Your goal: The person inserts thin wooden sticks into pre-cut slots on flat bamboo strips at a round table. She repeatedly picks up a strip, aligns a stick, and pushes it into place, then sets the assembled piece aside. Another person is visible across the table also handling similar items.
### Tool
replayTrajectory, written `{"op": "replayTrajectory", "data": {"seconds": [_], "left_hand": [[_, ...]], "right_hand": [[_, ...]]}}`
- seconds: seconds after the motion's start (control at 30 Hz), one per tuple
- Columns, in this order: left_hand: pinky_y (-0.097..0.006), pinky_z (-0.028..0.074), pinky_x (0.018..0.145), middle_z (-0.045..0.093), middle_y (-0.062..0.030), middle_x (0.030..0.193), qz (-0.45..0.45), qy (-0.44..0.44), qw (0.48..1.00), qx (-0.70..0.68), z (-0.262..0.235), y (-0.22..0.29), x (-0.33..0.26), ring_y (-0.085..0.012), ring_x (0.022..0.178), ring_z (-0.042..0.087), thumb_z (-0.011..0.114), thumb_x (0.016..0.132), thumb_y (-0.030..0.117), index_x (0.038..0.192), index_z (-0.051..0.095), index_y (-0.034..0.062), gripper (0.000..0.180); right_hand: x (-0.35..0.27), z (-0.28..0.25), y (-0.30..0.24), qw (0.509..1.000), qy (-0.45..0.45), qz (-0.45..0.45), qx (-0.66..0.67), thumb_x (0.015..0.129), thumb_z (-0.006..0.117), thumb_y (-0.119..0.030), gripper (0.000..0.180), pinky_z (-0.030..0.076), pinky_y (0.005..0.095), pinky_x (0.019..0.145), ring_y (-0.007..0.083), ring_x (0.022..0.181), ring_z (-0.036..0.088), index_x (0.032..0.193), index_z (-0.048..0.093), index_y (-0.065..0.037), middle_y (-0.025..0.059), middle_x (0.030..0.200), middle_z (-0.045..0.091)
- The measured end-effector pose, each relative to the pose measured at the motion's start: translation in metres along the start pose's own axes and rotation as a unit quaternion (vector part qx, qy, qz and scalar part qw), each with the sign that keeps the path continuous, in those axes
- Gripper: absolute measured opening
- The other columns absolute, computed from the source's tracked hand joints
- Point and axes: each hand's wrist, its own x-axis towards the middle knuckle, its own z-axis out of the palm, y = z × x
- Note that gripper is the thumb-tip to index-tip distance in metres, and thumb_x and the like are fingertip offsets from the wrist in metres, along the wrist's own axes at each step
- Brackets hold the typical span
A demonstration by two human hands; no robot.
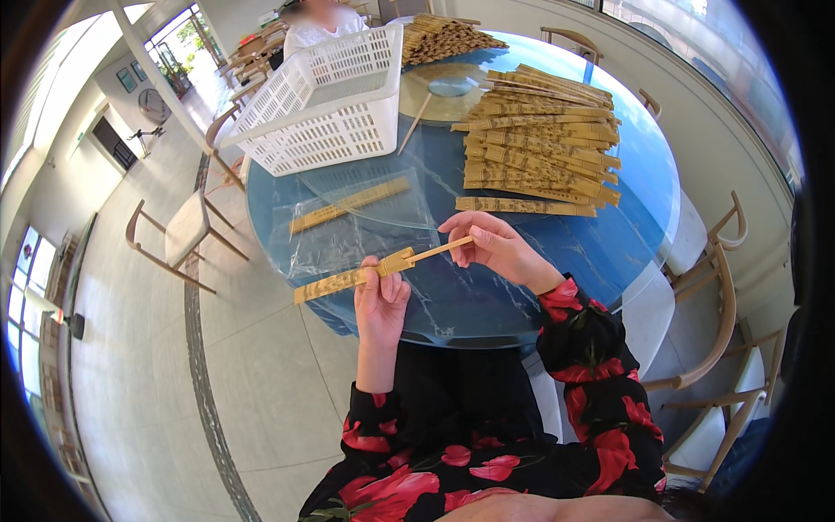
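Observation:
My left hand [381, 304] pinches a long yellow printed chopstick sleeve [329, 285] just above the table's near edge. Out of the sleeve's right end sticks a slim pale wooden chopstick [442, 250]; whether a second one lies behind it I cannot tell. The fingertips of my right hand [500, 252] grip the chopstick's free end. Beyond my left hand, another yellow sleeve [350, 205] lies slantwise on a clear plastic bag [317, 254]. A large heap of similar yellow sleeves [539, 148] is stacked on the table past my right hand.
A white slatted plastic basket [326, 135] stands at the far left of the round blue table [474, 300]. Behind the heap are more sleeves [448, 39] and a loose stick [415, 124]. A person [323, 24] sits across. Wooden chairs [187, 233] stand around.

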Motion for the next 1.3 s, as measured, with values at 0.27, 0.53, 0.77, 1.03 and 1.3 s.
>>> {"op": "replayTrajectory", "data": {"seconds": [0.27, 0.53, 0.77, 1.03, 1.3], "left_hand": [[-0.025, 0.034, 0.058, 0.045, 0.0011, 0.07, -0.06, -0.028, 0.989, 0.131, 0.006, -0.003, 0.0, -0.0079, 0.065, 0.042, 0.047, 0.106, 0.022, 0.116, 0.049, 0.0085, 0.017], [-0.024, 0.039, 0.061, 0.047, 0.0013, 0.07, -0.088, -0.029, 0.99, 0.11, 0.002, -0.001, -0.001, -0.0092, 0.066, 0.046, 0.049, 0.105, 0.022, 0.116, 0.049, 0.0081, 0.018], [-0.024, 0.04, 0.062, 0.048, 0.0017, 0.069, -0.1, -0.005, 0.987, 0.127, 0.006, -0.001, 0.0, -0.0103, 0.066, 0.048, 0.05, 0.104, 0.024, 0.115, 0.049, 0.0088, 0.019], [-0.029, 0.044, 0.066, 0.049, -0.0001, 0.067, -0.109, -0.009, 0.985, 0.137, 0.011, 0.001, 0.001, -0.0146, 0.066, 0.051, 0.047, 0.105, 0.023, 0.112, 0.049, 0.0079, 0.017], [-0.027, 0.042, 0.065, 0.05, -0.0008, 0.069, -0.11, -0.01, 0.982, 0.153, 0.009, 0.0, 0.003, -0.0122, 0.067, 0.049, 0.046, 0.106, 0.024, 0.114, 0.051, 0.0068, 0.019]], "right_hand": [[0.005, 0.02, 0.019, 0.987, -0.052, 0.079, -0.128, 0.106, 0.045, -0.021, 0.036, 0.049, 0.0278, 0.081, 0.0125, 0.09, 0.06, 0.137, 0.047, -0.002, 0.0051, 0.098, 0.06], [0.002, 0.016, 0.015, 0.989, -0.075, 0.123, 0.035, 0.106, 0.045, -0.016, 0.034, 0.05, 0.0281, 0.084, 0.0154, 0.097, 0.062, 0.135, 0.052, -0.001, 0.0084, 0.108, 0.062], [0.002, 0.017, 0.02, 0.989, -0.082, 0.106, -0.058, 0.104, 0.05, -0.016, 0.035, 0.05, 0.0281, 0.084, 0.015, 0.097, 0.063, 0.135, 0.051, -0.001, 0.0084, 0.108, 0.062], [0.003, 0.023, 0.021, 0.987, -0.074, 0.07, -0.123, 0.102, 0.05, -0.01, 0.039, 0.051, 0.0274, 0.078, 0.0136, 0.086, 0.064, 0.14, 0.044, -0.002, 0.0087, 0.092, 0.066], [0.001, 0.021, 0.023, 0.986, -0.033, 0.076, -0.146, 0.1, 0.052, -0.006, 0.038, 0.052, 0.0272, 0.073, 0.0136, 0.08, 0.064, 0.138, 0.046, -0.003, 0.0094, 0.087, 0.067]]}}
